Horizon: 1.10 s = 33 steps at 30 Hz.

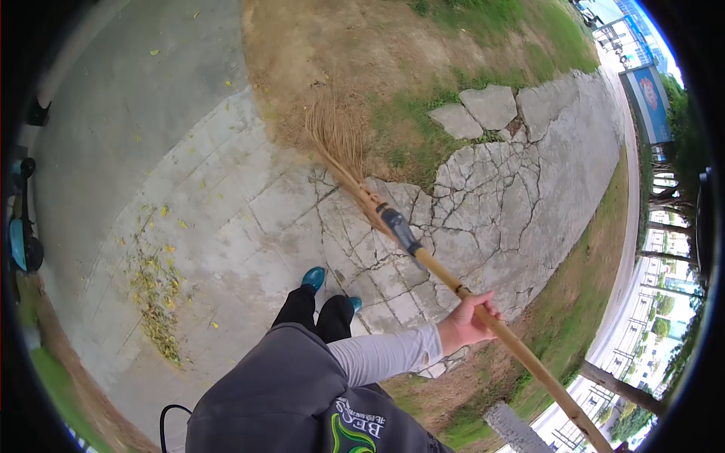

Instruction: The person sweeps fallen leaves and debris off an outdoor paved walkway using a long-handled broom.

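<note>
My left hand (472,321) is closed around the pale wooden handle of a long broom (536,366), about halfway along the shaft. The handle runs from the lower right to a dark binding (400,229). Beyond the binding, the twig bristles (336,136) fan out over the edge between paving and bare soil. At the handle's far lower-right end only a small skin-toned sliver shows at the frame edge; the fingers of my right hand are hidden. A scattered pile of yellow-green leaves (158,294) lies on the concrete to the left, apart from the broom.
Cracked paving (491,196) with loose slabs (487,108) spreads ahead and right. Grass and soil (423,45) border it. My teal shoes (313,278) stand on the concrete. Wheels of a vehicle (32,253) show at the left edge. A blue sign (649,102) and trees line the right.
</note>
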Motion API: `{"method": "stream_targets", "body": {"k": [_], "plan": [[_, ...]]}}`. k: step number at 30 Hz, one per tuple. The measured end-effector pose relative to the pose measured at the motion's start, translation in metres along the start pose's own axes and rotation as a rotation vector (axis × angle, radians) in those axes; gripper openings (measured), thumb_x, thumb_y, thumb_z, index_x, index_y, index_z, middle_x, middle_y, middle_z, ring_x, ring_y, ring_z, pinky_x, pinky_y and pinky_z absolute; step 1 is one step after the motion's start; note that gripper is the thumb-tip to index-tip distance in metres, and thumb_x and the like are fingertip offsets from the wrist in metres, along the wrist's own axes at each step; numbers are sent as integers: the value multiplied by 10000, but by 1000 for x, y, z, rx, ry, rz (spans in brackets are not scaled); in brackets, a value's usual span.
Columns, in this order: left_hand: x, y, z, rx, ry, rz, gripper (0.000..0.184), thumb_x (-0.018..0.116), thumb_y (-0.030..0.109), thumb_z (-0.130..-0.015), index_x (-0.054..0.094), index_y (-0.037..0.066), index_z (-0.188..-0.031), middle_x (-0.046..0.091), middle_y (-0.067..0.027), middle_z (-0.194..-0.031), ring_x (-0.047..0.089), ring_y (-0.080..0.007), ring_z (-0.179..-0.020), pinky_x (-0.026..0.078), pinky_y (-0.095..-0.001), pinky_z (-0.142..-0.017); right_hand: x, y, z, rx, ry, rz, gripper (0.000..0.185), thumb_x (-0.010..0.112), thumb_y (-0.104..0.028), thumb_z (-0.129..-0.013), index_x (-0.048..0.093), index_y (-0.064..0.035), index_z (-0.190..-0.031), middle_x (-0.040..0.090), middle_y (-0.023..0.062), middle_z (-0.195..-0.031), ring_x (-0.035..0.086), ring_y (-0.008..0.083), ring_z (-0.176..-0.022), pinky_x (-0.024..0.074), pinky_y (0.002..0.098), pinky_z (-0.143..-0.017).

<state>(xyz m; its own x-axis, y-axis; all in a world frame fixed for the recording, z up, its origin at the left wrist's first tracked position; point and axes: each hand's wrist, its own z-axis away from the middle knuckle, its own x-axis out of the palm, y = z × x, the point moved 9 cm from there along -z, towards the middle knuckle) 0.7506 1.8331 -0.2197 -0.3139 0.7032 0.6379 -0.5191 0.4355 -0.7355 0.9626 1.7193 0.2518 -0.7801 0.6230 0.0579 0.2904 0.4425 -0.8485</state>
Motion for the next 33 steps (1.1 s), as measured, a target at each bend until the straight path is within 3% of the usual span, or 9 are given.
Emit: {"method": "stream_targets", "body": {"k": [6, 11, 14, 17, 18, 19, 21, 24, 33], "plan": [[-50, 6, 32, 132, 68, 1, 244, 572, 166, -750, 410, 89, -584, 414, -29, -554, 440, -188, -686, 353, -396, -770, -49, 108, -18, 480, -230, -499, 224, 360, -161, -829, 373, -123, -608, 253, -36, -408, 307, 77, -396, 295, 374, -819], [25, -106, 30, -132, 111, -165, 213, 535, 210, -791, 437, 82, -652, 453, -25, -664, 462, -203, -856, 336, -391, -797, -179, 36, -61, 117, 292, -93, 185, 369, -189, -831, 428, -64, -708, 318, -28, -430, 352, 111, -435, 322, 386, -792], [92, -121, 5, -95, -343, -448, 223, 498, 240, -814, 445, 78, -671, 471, -32, -702, 467, -215, -889, 332, -378, -814, -194, 31, -74, 57, 348, -177, 177, 387, -185, -818, 416, -89, -672, 322, -33, -415, 354, 108, -410, 350, 334, -696], [140, -52, -21, 18, -598, -513, 230, 474, 240, -820, 446, 74, -663, 478, -52, -666, 473, -229, -866, 335, -410, -841, -118, 78, -66, 212, -2, -728, 183, 421, -149, -778, 387, -123, -600, 284, -57, -373, 340, 77, -379, 343, 296, -613], [136, -6, -37, 101, -448, -422, 259, 476, 227, -813, 438, 72, -609, 464, -56, -609, 493, -231, -787, 335, -429, -860, -66, 103, -52, 321, -258, -907, 181, 431, -168, -785, 408, -121, -612, 285, -55, -367, 308, 77, -352, 345, 280, -589], [135, 40, -41, 187, -394, -354, 292, 487, 210, -805, 417, 77, -554, 441, -46, -551, 490, -212, -654, 337, -440, -862, -140, 134, -61, 58, 300, -365, 175, 359, -52, -834, 442, 80, -913, 256, -21, -417, 259, 78, -347, 382, 294, -728], [105, 155, -46, 428, -261, -214, 338, 500, 167, -788, 332, 105, -502, 345, -11, -478, 417, -141, -486, 354, -415, -842, 20, 191, 5, 240, -494, -744, 186, 323, -94, -858, 468, 17, -894, 253, -27, -441, 265, 76, -358, 357, 324, -744], [5, 227, 5, 627, 86, -131, 348, 452, 138, -785, 285, 128, -480, 301, 4, -426, 359, -129, -434, 382, -420, -792, 87, 215, 56, 244, -413, -612, 174, 309, -105, -874, 459, -41, -815, 242, -42, -411, 238, 65, -344, 363, 287, -631], [-25, -4, 0, 95, 146, -255, 251, 511, 159, -776, 409, 89, -557, 419, -24, -572, 452, -178, -716, 326, -436, -843, -234, 203, -12, 336, 36, -639, 271, 340, -102, -875, 408, 67, -1076, 200, -34, -451, 199, 70, -352, 355, 273, -723]]}}
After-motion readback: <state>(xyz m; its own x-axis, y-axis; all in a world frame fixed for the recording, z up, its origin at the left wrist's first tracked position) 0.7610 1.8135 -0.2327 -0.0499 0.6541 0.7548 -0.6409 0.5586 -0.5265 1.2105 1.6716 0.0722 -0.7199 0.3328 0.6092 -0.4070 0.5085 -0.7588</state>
